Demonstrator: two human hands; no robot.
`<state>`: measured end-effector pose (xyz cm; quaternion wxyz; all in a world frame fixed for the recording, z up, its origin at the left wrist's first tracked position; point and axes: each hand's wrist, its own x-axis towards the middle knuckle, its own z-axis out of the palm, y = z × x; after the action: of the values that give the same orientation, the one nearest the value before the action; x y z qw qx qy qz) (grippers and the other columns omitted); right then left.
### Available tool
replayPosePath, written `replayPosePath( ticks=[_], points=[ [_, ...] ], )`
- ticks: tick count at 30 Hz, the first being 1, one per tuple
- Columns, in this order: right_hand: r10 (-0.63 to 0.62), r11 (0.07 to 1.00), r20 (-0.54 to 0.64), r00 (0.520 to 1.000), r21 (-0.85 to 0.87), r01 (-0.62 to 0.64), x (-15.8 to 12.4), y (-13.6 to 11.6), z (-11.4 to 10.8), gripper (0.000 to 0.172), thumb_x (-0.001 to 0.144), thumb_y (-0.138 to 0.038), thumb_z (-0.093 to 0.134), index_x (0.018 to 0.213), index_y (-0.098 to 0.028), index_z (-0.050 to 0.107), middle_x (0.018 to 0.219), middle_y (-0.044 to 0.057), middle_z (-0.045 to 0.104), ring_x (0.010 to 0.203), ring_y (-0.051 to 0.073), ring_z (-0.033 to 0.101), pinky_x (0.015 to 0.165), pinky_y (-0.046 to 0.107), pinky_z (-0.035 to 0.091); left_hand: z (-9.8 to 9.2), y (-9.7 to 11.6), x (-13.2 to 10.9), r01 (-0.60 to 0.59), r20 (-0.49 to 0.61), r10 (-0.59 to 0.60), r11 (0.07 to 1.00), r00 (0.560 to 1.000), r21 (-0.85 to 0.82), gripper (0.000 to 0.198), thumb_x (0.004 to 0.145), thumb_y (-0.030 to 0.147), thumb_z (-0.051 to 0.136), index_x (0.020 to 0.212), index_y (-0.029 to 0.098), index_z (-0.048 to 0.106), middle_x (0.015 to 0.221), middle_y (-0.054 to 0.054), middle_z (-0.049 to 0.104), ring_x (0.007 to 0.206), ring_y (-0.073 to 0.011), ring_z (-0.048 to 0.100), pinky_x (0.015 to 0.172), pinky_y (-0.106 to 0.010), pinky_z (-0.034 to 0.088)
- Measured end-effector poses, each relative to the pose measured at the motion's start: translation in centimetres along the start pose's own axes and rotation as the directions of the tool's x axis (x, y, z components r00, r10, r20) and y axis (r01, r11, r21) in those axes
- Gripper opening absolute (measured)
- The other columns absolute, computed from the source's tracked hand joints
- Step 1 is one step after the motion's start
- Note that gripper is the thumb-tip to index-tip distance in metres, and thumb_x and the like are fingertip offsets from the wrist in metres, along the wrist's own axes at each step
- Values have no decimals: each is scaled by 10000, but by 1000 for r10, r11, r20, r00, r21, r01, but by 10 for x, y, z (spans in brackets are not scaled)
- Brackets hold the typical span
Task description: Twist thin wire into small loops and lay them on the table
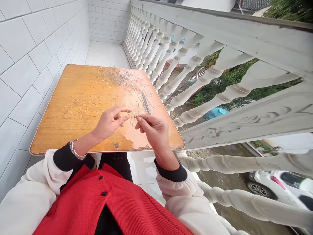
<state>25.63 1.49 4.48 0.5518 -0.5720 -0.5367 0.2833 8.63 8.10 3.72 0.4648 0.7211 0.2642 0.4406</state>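
My right hand [153, 129] is closed in a pinch on a thin wire [133, 122], held over the front part of the wooden table [53, 130]. Facing it, my left hand [110, 121] has its thumb and forefinger curved, with a gap between their tips. Fine wire loops show by those fingertips; whether the left fingers touch them is too small to make out. Many thin wire rings [90, 105] lie spread on the tabletop beyond my left hand. Just past my right hand lies a bundle of thin dark rods [145, 102].
A tangled heap of wire [113, 75] covers part of the table's far side. The tabletop's surface is worn pale on the right. A white tiled wall [36, 62] runs along the left, and a white balustrade [195, 63] along the right. Outside stands a white car [288, 186].
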Motion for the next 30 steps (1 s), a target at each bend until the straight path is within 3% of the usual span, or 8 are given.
replayPosePath(
  ticks=[4, 11, 18, 22, 27, 30],
  points=[
    [-15, 999, 43, 999, -52, 17, -2, 1, 0, 251, 830, -409, 690, 888, -184, 786, 559, -9, 656, 470, 91, 542, 463, 229, 467, 0, -1, 2, 58, 82, -50, 994, 995, -92, 288, 850, 257, 676, 1125, 175, 679, 1127, -63, 737, 550, -36, 597, 600, -206, 523],
    [-93, 989, 70, 993, -109, 101, -5, 1, -1, 201, 858, -337, 653, 918, -205, 791, 572, -17, 658, 502, 106, 584, 521, 246, 501, -8, 1, 2, 113, 129, -93, 981, 987, -161, 256, 871, 410, 679, 930, 174, 760, 755, -18, 734, 532, -67, 596, 613, -221, 521],
    [-316, 877, 160, 935, -326, 352, -5, 0, -9, 219, 915, -310, 583, 936, -257, 793, 615, -1, 667, 566, 138, 605, 615, 290, 516, -22, 10, 16, 189, 244, -166, 979, 955, -75, 200, 853, 335, 695, 912, 165, 782, 644, -7, 690, 457, -64, 547, 486, -194, 468],
    [-351, 802, 251, 902, -416, 428, -4, -3, -10, 241, 926, -288, 555, 929, -239, 791, 666, 28, 691, 617, 155, 621, 644, 300, 494, -29, 21, 26, 121, 259, -121, 993, 958, 15, 178, 852, 302, 693, 922, 168, 788, 650, -13, 698, 469, -76, 570, 488, -197, 480],
    [-252, 861, 191, 949, -404, 310, -5, 0, -8, 241, 929, -273, 545, 957, -226, 779, 629, 3, 681, 563, 142, 610, 653, 288, 507, -33, 28, 23, -60, 185, 37, 991, 982, 121, 177, 854, 322, 697, 915, 188, 795, 747, -31, 727, 541, -86, 608, 544, -203, 512],
    [-262, 852, 214, 941, -407, 330, -4, 2, -7, 246, 932, -268, 536, 957, -214, 774, 619, 4, 674, 569, 145, 613, 663, 290, 504, -34, 27, 20, -112, 130, 94, 984, 987, 142, 215, 873, 358, 671, 933, 192, 793, 788, -37, 737, 540, -82, 595, 562, -207, 521]
  ],
)
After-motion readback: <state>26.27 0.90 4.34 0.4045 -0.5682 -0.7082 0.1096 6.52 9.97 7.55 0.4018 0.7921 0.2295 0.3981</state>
